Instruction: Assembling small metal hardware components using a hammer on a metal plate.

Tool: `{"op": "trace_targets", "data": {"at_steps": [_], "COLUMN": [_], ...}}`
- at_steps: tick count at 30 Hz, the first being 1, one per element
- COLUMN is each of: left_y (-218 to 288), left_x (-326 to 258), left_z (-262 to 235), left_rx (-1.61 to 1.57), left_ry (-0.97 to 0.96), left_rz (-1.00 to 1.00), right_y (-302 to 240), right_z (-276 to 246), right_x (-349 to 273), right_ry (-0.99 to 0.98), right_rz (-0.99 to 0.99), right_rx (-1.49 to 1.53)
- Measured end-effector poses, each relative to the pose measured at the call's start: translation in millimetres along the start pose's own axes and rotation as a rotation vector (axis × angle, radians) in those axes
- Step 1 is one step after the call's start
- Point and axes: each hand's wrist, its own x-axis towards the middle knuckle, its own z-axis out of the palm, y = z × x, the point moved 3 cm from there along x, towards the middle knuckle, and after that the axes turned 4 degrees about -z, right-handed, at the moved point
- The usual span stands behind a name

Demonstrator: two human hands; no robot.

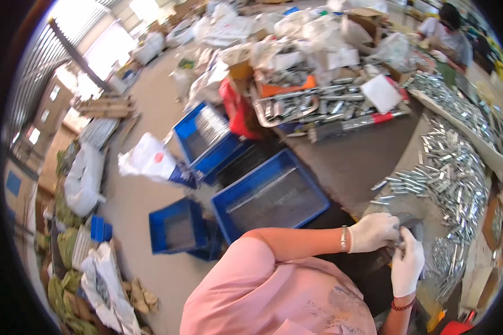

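My left hand [373, 232], in a white glove with a metal band at the wrist, reaches over the bench on the right. My right hand [407, 267], also white-gloved with a dark red bead bracelet, comes up to meet it. The fingers of both are closed together at a small piece that they mostly hide; its kind cannot be made out. Just beyond the fingertips is a dark grey object [411, 222], partly covered by the hands. Right beside them a heap of small shiny metal parts [452, 181] spreads over the bench, with a few lying loose at its left edge.
A large blue tray [317, 212] with a row of metal pieces stands left of the bench. More blue bins [153, 231] sit beyond it. Metal tubes [341, 95], bags and a red bag [235, 109] crowd the far side. Another person [450, 33] works at far right.
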Motion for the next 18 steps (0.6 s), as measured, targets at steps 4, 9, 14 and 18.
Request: {"op": "trace_targets", "data": {"at_steps": [4, 9, 14, 18], "left_y": [2.6, 9.4, 12.8, 15.1], "left_x": [-0.8, 5.7, 2.6, -1.2], "left_z": [-8.0, -14.6, -14.3, -7.2], "left_rx": [0.012, 0.039, 0.022, 0.018], "left_ry": [-0.013, -0.111, -0.132, -0.101], "left_rz": [-0.015, -0.148, -0.097, -0.055], "right_y": [-13.8, -23.7, -19.0, -15.6], "right_z": [-4.8, -8.0, -6.0, -4.9], "right_x": [10.0, 16.7, 10.4, -0.3], "right_ry": [0.019, -0.005, 0.026, 0.055], "right_rz": [-0.1, -0.152, -0.117, -0.078], "right_rx": [-0.053, -0.16, -0.082, -0.07]}}
